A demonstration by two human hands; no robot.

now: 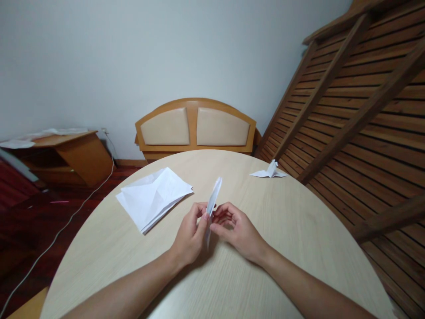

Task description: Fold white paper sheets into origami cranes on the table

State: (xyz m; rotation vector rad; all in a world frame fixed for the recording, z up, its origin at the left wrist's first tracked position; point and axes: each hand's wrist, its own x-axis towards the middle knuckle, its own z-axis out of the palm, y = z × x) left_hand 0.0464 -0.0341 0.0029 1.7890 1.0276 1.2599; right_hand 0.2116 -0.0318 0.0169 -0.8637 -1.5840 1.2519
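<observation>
A narrow piece of folded white paper (214, 195) stands almost edge-on to me above the middle of the table. My left hand (192, 230) pinches it between thumb and fingers from the left. On the other side, my right hand (237, 230) has its fingers curled, with thumb and fingertips close together at the paper's lower right side. The exact folds are hidden by the thin angle and the fingers.
Left of my hands lies a stack of creased white sheets (152, 197). A folded paper crane (270, 170) rests near the far right edge of the round table (282, 274). Beyond are a headboard (195, 104), a slatted wooden frame (365, 133) and a low desk (89, 159).
</observation>
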